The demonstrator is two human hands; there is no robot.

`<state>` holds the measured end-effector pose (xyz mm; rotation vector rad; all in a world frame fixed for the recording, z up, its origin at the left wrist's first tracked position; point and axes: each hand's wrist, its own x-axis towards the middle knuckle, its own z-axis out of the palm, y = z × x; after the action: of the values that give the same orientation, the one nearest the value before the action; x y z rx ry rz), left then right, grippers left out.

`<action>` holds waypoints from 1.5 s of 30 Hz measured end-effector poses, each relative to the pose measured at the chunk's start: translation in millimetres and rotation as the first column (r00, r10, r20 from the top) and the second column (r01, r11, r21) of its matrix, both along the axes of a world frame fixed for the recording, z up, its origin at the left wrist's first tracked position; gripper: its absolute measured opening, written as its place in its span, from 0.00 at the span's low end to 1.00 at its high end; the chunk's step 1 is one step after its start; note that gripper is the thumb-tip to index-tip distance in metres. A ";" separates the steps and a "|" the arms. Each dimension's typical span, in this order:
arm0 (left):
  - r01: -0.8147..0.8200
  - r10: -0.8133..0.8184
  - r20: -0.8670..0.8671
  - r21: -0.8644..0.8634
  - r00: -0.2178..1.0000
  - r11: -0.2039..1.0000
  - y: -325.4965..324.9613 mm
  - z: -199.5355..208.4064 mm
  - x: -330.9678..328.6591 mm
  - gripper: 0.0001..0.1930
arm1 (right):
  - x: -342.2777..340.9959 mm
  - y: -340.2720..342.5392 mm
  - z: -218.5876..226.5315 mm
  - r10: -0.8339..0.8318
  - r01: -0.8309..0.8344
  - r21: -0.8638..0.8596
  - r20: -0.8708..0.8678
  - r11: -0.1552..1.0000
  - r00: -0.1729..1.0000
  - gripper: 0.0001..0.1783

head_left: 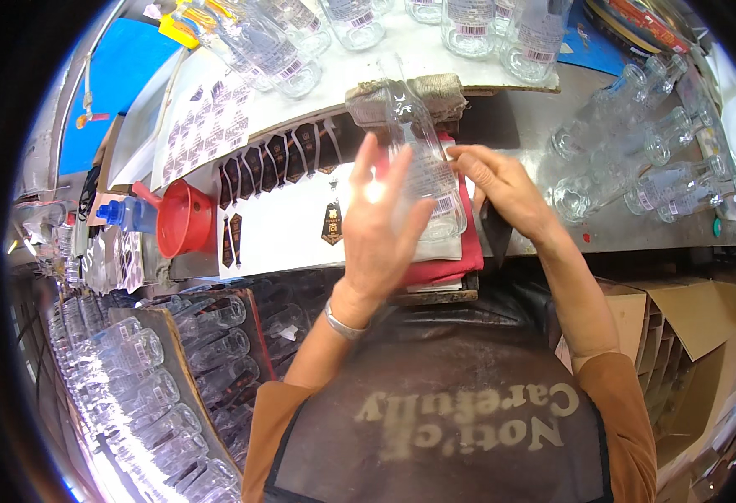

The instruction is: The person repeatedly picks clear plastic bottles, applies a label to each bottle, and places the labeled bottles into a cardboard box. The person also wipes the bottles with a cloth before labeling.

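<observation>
A clear glass bottle with a small printed label lies in front of me. Its neck rests on a folded grey cloth and its base end is over a red cloth. My left hand is at the bottle's left side, blurred, with its fingers spread and nothing visible in them. On the other side, my right hand has its thumb and forefinger close to the glass. A dark flat piece hangs from under its curled fingers; its kind is unclear. Left of the bottle, a white sheet bears black labels.
A red plastic scoop and a blue-capped bottle are at the left. Upright glass bottles line the far side; others lie at the right. Crates of bottles are lower left, a divided cardboard box lower right.
</observation>
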<state>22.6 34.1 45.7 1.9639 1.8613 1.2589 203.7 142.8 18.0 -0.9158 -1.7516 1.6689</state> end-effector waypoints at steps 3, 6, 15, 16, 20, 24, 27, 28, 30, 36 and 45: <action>0.119 -0.066 0.352 -0.130 0.934 0.984 -7.7 -8.8 -2.1 0.30 | -9.1 -12.3 12.0 -0.008 -0.018 0.181 0.137 0.983 0.990 0.30; 0.185 -0.138 0.418 -0.075 0.898 0.980 -5.9 -28.6 -16.4 0.30 | -12.3 -19.6 14.3 -0.073 0.033 0.282 0.135 0.959 0.988 0.31; 0.158 -0.118 0.256 -0.143 0.959 0.977 -2.9 -15.2 -16.7 0.30 | -18.2 -22.0 24.4 -0.093 0.048 0.210 0.209 0.976 0.974 0.28; 0.153 -0.123 0.208 -0.140 0.970 0.978 -1.6 -15.2 -17.3 0.30 | -18.8 -23.0 22.5 -0.104 0.060 0.211 0.203 0.976 0.974 0.28; 0.156 -0.136 0.137 -0.148 0.981 0.977 3.7 -11.2 -21.9 0.30 | -21.5 -25.7 19.1 -0.118 0.081 0.200 0.183 0.976 0.976 0.27; 0.157 -0.139 0.124 -0.143 0.982 0.977 6.9 -11.6 -23.7 0.30 | -24.2 -23.5 19.0 -0.123 0.094 0.161 0.177 0.982 0.977 0.26; 0.150 -0.120 0.196 -0.147 0.973 0.978 6.6 -10.2 -19.5 0.30 | -24.6 -18.7 11.2 -0.120 0.099 0.163 0.127 0.982 0.985 0.25; 0.150 -0.111 0.231 -0.156 0.966 0.976 5.2 -10.7 -17.2 0.29 | -23.3 -18.8 6.8 -0.122 0.105 0.162 0.100 0.981 0.987 0.25; 0.132 -0.108 0.195 -0.112 0.975 0.985 4.6 -11.4 -18.6 0.28 | -18.8 -15.6 4.7 -0.055 0.051 0.054 0.070 0.997 0.996 0.24; 0.133 -0.105 0.329 -0.063 0.938 0.989 2.6 -13.9 -23.0 0.25 | -15.0 -11.1 2.2 -0.017 0.014 0.040 0.060 0.999 0.998 0.28; 0.111 -0.083 0.273 -0.089 0.958 0.990 2.5 -20.4 -11.2 0.27 | -12.3 -9.1 0.0 0.049 -0.052 0.119 0.031 0.991 0.998 0.28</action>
<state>11.4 36.5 25.3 1.7120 1.6435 1.2983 191.4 133.7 17.9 -0.8506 -1.8862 1.5694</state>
